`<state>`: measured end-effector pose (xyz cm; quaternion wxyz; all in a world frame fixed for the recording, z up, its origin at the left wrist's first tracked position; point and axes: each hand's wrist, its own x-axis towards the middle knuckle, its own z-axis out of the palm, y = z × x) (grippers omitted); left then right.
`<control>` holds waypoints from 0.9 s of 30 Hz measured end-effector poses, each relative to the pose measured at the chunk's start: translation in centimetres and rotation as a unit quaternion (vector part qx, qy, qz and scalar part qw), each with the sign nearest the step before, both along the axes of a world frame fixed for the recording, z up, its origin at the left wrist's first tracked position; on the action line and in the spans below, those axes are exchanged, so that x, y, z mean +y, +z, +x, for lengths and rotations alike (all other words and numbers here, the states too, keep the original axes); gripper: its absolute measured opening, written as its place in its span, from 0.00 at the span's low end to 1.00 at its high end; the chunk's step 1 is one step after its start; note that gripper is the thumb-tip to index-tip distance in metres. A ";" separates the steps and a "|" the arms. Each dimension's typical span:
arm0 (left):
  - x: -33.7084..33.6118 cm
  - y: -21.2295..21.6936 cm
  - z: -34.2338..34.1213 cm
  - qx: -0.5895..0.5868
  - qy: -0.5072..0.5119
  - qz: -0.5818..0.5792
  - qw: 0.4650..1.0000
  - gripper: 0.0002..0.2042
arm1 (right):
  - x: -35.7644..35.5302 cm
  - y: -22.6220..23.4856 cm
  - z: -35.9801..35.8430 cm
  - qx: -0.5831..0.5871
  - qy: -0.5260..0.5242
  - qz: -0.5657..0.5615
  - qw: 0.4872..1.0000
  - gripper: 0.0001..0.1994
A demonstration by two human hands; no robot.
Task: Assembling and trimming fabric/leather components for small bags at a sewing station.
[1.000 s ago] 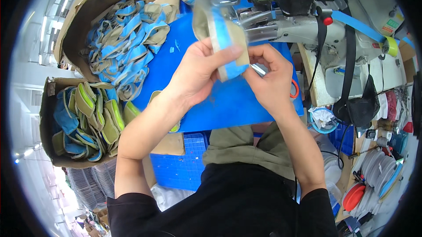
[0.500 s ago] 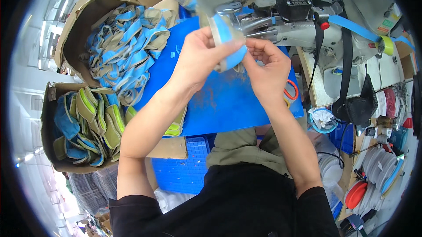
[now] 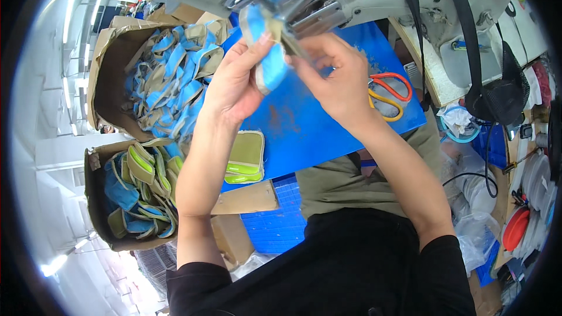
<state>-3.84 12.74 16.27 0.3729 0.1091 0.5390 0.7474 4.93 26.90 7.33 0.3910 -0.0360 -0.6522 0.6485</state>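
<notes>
My left hand (image 3: 237,82) grips a blue and tan fabric piece (image 3: 272,69), thumb on top, just below the metal guides (image 3: 310,14) of a sewing machine. On the other side of the piece, my right hand (image 3: 339,76) pinches its tan edge between thumb and forefinger; those fingertips are somewhat blurred. Scissors (image 3: 392,89) with one red and one yellow handle loop lie beside my right wrist, their blades hidden under that hand. Near my left forearm, a small stack of olive and lime padded pieces (image 3: 246,153) rests on the blue tabletop (image 3: 293,134).
At the far left a cardboard box (image 3: 108,90) holds a heap of blue and tan strips. A nearer box (image 3: 96,199) holds olive and blue padded pieces. The machine arm (image 3: 398,2) spans the back, with black straps (image 3: 465,35) hanging at the right.
Both hands have moved left in view with the fabric piece, which now hangs more upright. The view has shifted, showing the whole scissor handles and more of the padded stack.
</notes>
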 end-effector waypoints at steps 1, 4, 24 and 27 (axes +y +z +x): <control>-0.1 -0.3 -0.2 -0.009 -0.007 -0.005 1.000 0.12 | 0.0 -0.1 -0.1 -0.004 0.040 -0.033 0.999 0.08; -0.5 -1.4 -0.7 -0.016 -0.015 0.022 1.000 0.13 | 0.0 -0.5 -0.2 -0.012 0.079 -0.069 0.994 0.08; 0.2 -0.6 1.0 0.134 0.037 -0.039 0.990 0.11 | 0.5 -0.3 -0.4 -0.031 0.030 0.009 0.999 0.08; 0.9 -0.5 1.6 0.157 0.071 -0.025 0.985 0.11 | 0.2 -0.4 -0.7 -0.032 0.043 -0.007 0.999 0.08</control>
